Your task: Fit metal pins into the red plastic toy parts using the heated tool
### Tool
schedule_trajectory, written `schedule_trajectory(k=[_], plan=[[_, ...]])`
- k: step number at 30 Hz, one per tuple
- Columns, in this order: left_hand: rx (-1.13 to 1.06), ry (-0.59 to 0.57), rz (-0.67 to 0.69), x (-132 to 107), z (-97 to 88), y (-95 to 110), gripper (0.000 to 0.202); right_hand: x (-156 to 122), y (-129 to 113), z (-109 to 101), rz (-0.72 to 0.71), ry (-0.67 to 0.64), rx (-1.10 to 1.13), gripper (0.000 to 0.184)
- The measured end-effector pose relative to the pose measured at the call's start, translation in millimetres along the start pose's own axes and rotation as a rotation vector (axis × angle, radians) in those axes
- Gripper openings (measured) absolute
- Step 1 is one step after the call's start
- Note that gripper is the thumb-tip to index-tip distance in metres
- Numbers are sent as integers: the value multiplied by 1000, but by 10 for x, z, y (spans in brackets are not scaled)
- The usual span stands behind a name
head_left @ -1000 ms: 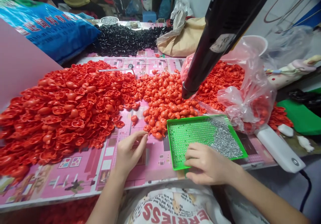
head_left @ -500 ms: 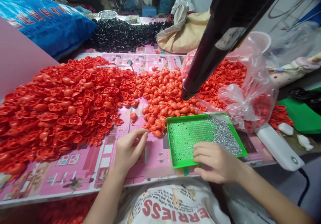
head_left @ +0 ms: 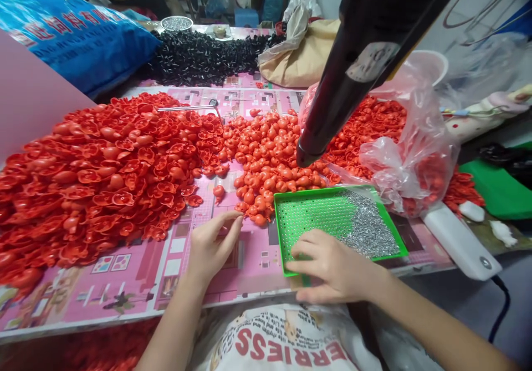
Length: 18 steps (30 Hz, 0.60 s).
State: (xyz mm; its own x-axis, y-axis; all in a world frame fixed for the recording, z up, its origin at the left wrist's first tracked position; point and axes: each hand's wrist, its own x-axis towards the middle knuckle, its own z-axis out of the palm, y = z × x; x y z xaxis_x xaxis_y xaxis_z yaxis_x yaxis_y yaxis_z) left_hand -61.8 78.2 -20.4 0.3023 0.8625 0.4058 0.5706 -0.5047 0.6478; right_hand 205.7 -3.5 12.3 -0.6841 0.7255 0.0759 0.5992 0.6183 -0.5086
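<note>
My left hand (head_left: 215, 246) is above the front of the table, its thumb and fingertips close together beside a pile of small rounded orange-red plastic pieces (head_left: 266, 155). Whatever may be in that pinch is hidden. My right hand (head_left: 328, 266) reaches over the near edge of a green perforated tray (head_left: 316, 216), palm down, thumb and fingers apart. No item shows in it. Small silver screws (head_left: 369, 230) fill the tray's right side, and screws also sit in many of its holes. A black tapered tool (head_left: 332, 94), like an electric screwdriver, hangs tip-down behind the tray.
Red shell-like pieces (head_left: 103, 177) are heaped at the left, with a bent metal rod (head_left: 191, 107) on top. Clear bags (head_left: 424, 155) of red parts and a white corded box (head_left: 461, 243) lie at the right. Black pieces (head_left: 211, 55) and a blue sack (head_left: 75, 33) stand behind.
My right hand has moved left across the tray to its front left corner, and its fingers have spread. My left hand has stayed almost in place.
</note>
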Motion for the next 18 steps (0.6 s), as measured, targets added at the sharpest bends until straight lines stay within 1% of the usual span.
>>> schedule_trajectory(k=[1,3,6,8,9,10,13,14,15,16,18], plan=[[0,-2,-1,-3,-2,-2,8,-2,-1,7,-7,-25,5,41],[2,-6,-9,-9,-5,-8,8,-48,27,2,-6,-13,-19,36],[9,-8,-14,-17,-6,-13,9,-189,109,-49,50,86,-75,34],[10,-15,-15,-17,-4,-12,9,-246,134,-84,79,129,-56,32],[10,-18,-17,-15,-2,-11,10,-245,129,-93,72,124,-25,29],[9,-19,-19,-14,-1,-11,10,-224,114,-94,50,100,13,32],[8,-19,-23,-10,3,-14,10,-106,51,-58,-11,-59,129,56],[10,-14,-20,-10,4,-16,10,-78,40,-42,-10,-109,153,59],[14,-12,-17,-10,4,-20,9,-68,37,-28,-1,-133,166,59],[19,-9,-14,-11,4,-24,9,-79,44,-18,4,-131,168,57],[20,-4,-11,-12,3,-32,9,-166,83,-20,-9,-59,145,46]])
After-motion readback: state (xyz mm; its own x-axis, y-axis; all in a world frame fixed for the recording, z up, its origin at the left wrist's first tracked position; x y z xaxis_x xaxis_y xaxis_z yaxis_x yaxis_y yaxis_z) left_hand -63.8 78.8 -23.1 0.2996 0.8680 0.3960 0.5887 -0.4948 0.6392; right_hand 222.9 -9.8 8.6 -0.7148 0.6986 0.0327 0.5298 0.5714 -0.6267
